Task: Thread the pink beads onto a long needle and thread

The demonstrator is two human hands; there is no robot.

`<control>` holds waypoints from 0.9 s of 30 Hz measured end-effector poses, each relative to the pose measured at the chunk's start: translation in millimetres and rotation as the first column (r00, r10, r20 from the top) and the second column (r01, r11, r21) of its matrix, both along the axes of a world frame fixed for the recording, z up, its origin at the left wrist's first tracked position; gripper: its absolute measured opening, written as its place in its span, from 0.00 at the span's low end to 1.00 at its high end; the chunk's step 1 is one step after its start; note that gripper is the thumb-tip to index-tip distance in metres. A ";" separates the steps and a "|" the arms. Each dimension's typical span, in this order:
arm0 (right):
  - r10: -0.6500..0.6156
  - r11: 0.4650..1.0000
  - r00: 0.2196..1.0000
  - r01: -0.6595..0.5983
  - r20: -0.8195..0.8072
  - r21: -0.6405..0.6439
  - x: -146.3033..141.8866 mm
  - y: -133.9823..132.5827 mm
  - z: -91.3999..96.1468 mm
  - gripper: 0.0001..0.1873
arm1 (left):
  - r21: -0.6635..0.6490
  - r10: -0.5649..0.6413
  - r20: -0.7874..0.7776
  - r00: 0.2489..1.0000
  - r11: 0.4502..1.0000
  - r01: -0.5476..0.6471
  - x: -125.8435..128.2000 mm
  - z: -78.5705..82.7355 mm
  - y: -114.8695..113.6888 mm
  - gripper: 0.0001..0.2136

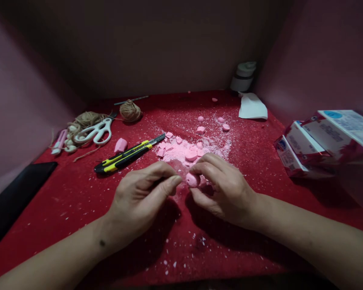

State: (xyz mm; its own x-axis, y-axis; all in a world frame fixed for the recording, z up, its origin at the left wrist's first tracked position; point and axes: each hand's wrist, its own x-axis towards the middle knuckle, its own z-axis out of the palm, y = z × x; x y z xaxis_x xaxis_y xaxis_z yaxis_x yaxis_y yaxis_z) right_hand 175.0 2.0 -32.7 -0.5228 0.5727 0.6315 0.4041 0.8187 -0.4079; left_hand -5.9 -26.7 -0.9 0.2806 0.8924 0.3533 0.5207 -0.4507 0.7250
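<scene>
Right hand [220, 187] pinches pink lump [192, 180] over crumb-dusted red cloth [78, 193], dim walls [169, 48].

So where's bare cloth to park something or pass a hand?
Bare red cloth between black slab and utility knife; another patch between right hand and cartons. Crowded: pink crumb pile mid-table, scissors and twine back left.
</scene>
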 end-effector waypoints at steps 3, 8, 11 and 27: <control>-0.015 0.997 1.000 0.014 0.008 0.075 0.4 3.0 0.3 0.04 | -0.276 0.055 0.231 0.971 0.961 0.011 -3.8 2.0 1.9 0.07; -0.037 0.994 0.999 0.041 -0.040 0.103 3.0 9.0 -1.6 0.05 | -0.247 0.114 0.300 0.947 0.968 -0.038 -12.2 2.4 0.7 0.04; -0.023 0.997 0.997 0.029 -0.078 0.072 4.0 9.0 -1.6 0.07 | -0.173 0.094 0.270 0.958 0.984 -0.047 -11.9 1.5 -0.5 0.05; -0.009 0.990 0.989 -0.012 -0.146 -0.143 -1.2 1.6 -1.5 0.06 | 0.026 0.099 0.065 0.993 0.995 -0.101 -2.7 8.2 -3.6 0.07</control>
